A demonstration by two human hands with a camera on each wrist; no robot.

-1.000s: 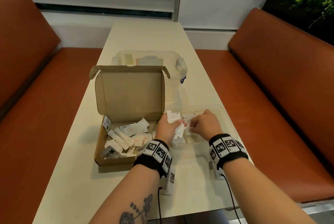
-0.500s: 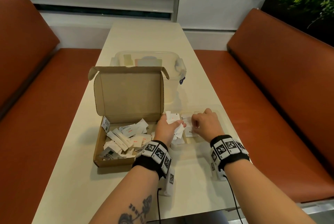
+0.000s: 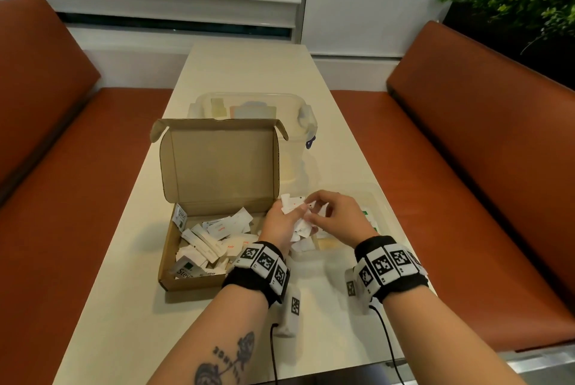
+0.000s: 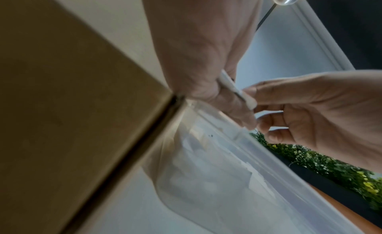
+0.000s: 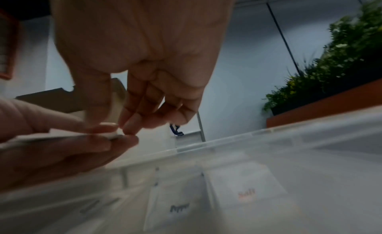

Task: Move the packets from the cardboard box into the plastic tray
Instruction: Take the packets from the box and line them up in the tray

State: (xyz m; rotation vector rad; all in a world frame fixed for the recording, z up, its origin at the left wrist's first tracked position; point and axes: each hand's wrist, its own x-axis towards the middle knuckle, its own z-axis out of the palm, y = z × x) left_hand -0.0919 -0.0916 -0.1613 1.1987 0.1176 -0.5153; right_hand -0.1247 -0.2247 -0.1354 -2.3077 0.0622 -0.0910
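The table (image 3: 242, 73) runs up the frame's middle. Lower left of centre sits the box (image 3: 217, 167), lid up, packets (image 3: 211, 238) loose inside. Just right of it the clear tray (image 3: 381, 198) holds a few packets. The left hand (image 3: 280, 226) grips a bunch (image 3: 295, 207) of packets over the tray's left edge, as before. The right hand (image 3: 337, 216), lower in the tray a second ago, now meets the left and pinches a packet from the bunch.
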